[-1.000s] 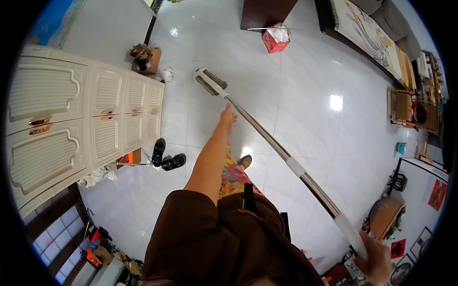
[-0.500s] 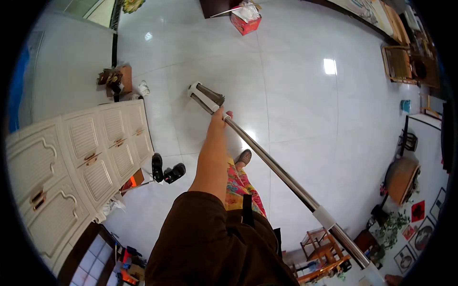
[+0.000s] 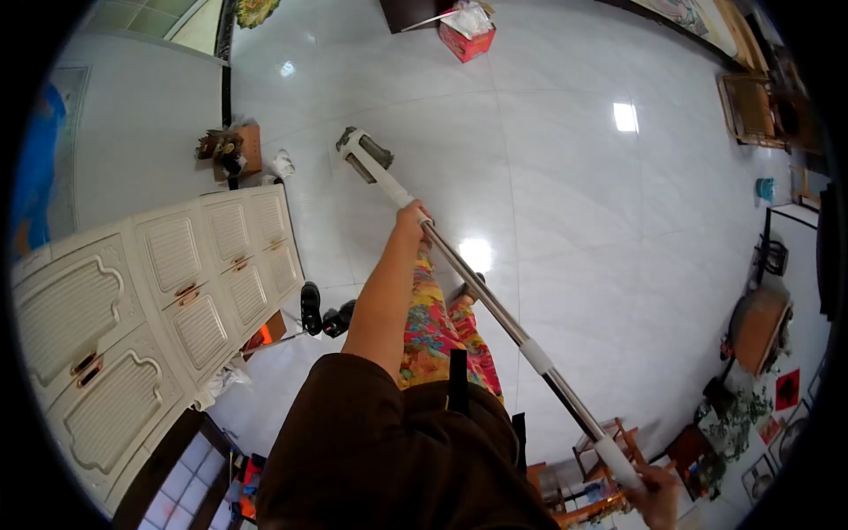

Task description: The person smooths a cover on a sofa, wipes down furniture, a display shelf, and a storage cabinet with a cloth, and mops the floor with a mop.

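A sponge mop with a steel pole point(image 3: 490, 305) runs diagonally across my body. Its white head with dark grey pads point(image 3: 364, 155) is over the tiled floor, ahead and slightly left; contact with the floor cannot be made out. My left hand point(image 3: 413, 216) is wrapped round the white lower section, just behind the head. At lower right, my right hand point(image 3: 654, 496) grips the white handle end of the pole. Below the pole are my patterned trousers and one shoe, partly hidden by the pole.
Cream cabinets point(image 3: 168, 300) line the left side, with black shoes point(image 3: 311, 309) beside them. A cardboard box point(image 3: 250, 148) stands past the cabinets, a red box point(image 3: 466, 44) farther ahead. Wooden chairs point(image 3: 618, 446) are at lower right, a wooden stool-like piece point(image 3: 758, 331) at right.
The mop has slid forward and left, its head now farther from my left hand. My right hand has come more fully into view with the handle end. The view has shifted slightly.
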The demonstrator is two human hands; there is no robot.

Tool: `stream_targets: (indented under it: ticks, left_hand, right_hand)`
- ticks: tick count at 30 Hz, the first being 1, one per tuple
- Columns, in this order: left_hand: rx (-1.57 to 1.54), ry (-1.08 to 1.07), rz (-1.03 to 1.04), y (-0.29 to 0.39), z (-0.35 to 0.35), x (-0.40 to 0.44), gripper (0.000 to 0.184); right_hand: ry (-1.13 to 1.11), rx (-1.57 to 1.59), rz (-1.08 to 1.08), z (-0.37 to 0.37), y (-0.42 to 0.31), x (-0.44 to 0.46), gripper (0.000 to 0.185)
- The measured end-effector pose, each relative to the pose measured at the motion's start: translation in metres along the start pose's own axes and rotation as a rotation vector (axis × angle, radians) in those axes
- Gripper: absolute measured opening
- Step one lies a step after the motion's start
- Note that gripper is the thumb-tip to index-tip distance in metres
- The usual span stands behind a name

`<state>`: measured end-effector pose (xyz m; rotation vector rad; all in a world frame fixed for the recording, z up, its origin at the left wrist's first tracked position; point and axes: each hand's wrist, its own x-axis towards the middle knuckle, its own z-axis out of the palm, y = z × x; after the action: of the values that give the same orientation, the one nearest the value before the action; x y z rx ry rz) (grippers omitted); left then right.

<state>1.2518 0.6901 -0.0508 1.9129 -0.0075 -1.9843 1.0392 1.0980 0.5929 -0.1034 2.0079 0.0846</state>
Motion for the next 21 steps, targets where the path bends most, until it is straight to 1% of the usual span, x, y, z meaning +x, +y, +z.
stream_targets:
  ticks: [1,2,3,4,6,7,9,12,15,16,17,19,20,21]
  left_hand:
    - [-0.010,0.002,0.034,-0.003,0.006,-0.015,0.012]
    - [-0.021,0.009,0.064,-0.005,0.010,-0.029,0.012]
    - [-0.049,0.003,0.050,-0.008,0.010,-0.043,0.012]
    - [-0.075,-0.007,0.039,-0.008,0.012,-0.054,0.012]
    - [-0.085,-0.025,0.052,-0.009,0.021,-0.075,0.011]
    - [-0.094,-0.038,0.072,-0.012,0.022,-0.085,0.012]
    - [-0.120,-0.067,0.116,-0.016,0.022,-0.102,0.012]
    - [-0.146,-0.078,0.129,-0.017,0.020,-0.120,0.014]
    - [-0.112,-0.087,0.127,-0.033,0.012,-0.136,0.014]
    - [-0.097,-0.097,0.130,-0.038,0.011,-0.141,0.014]
    - [-0.135,-0.146,0.148,-0.044,0.014,-0.148,0.013]
    - [-0.192,-0.222,0.167,-0.064,0.005,-0.165,0.013]
    - [-0.108,-0.185,0.108,-0.062,0.005,-0.157,0.015]
    - [0.056,-0.151,0.135,-0.056,0.009,-0.160,0.015]
  right_hand:
    - [-0.009,-0.081,-0.067,0.014,0.002,0.016,0.040]
    - [0.064,0.044,-0.121,0.034,0.025,0.039,0.041]
    - [0.128,0.168,-0.165,0.049,0.049,0.053,0.043]
    - [0.137,0.199,-0.169,0.058,0.040,0.057,0.040]
    - [0.159,0.273,-0.181,0.076,-0.007,0.066,0.036]
    - [0.189,0.164,-0.225,0.082,-0.015,0.071,0.043]
    - [0.174,0.150,-0.254,0.092,-0.029,0.081,0.043]
    - [0.284,0.025,-0.448,0.103,-0.036,0.085,0.040]
    - [0.305,-0.008,-0.500,0.123,-0.036,0.095,0.039]
    - [0.289,0.018,-0.478,0.131,-0.032,0.100,0.037]
    - [0.367,-0.043,-0.581,0.144,-0.029,0.109,0.037]
    - [0.320,-0.091,-0.588,0.148,-0.042,0.108,0.039]
    - [0.355,-0.162,-0.653,0.146,-0.044,0.114,0.041]
    - [0.386,-0.231,-0.712,0.149,-0.046,0.120,0.043]
